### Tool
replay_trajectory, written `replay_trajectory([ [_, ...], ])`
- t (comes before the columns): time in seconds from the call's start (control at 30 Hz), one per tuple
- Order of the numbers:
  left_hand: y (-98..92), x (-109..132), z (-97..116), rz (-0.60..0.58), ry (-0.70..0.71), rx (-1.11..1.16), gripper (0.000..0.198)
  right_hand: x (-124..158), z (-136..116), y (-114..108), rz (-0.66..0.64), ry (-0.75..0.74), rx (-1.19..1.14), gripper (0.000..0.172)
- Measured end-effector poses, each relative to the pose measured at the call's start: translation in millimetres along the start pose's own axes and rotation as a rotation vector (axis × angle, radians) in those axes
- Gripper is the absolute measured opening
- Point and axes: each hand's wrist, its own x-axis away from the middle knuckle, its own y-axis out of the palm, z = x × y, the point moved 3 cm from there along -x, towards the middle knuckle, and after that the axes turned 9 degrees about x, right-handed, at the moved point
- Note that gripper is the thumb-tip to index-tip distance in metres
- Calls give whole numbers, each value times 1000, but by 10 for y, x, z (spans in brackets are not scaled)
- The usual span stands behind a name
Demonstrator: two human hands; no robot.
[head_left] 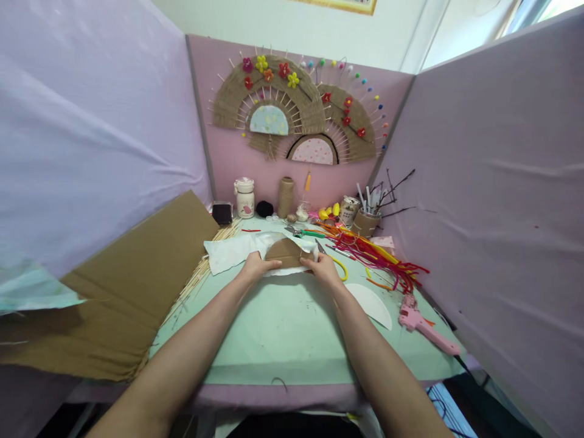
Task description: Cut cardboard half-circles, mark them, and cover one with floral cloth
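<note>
A brown half-round cardboard piece [286, 252] lies on a pale patterned cloth [232, 248] over the green tabletop [274, 328]. My left hand [257, 266] grips its left end together with the cloth, thumb on top of the cardboard. At the right end, my right hand [322, 267] pinches the cardboard and the cloth edge, thumb also on top. The fingers under the cloth are hidden. Just right of my right hand are scissors with a yellow handle [341, 267]. A white half-round piece [370, 304] lies nearer, beside my right forearm.
Pink glue gun [429, 328] at the right edge; red and orange pipe cleaners [378, 255] behind it. Green-handled pliers [312, 233], a twine spool [286, 198] and a white jar [245, 198] stand or lie farther back. A large brown board [137, 274] leans left, beside thin sticks [194, 280].
</note>
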Motion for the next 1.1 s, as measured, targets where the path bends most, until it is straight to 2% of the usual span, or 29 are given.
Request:
replay_trajectory([
  [0.17,-25,6,-7,-7,3,-13,46,36,-55,-49,28,-29,30,36],
  [0.33,-39,24,15,-200,-67,132,59,71,-102,-104,39,-46,77,30],
  [0.4,-44,28,38,-243,-84,237,62,72,-112,-102,25,-51,88,30],
  [0.53,-55,33,69,-239,-50,353,63,72,-123,-76,-11,-68,91,34],
  [0.77,-14,30,26,-257,-19,266,67,94,-119,-45,-37,-90,65,45],
  [0.93,12,60,65,-232,39,208,69,131,-151,-65,-17,-97,88,36],
  [1.1,58,122,115,-279,37,212,66,186,-194,-23,-65,-94,90,37],
])
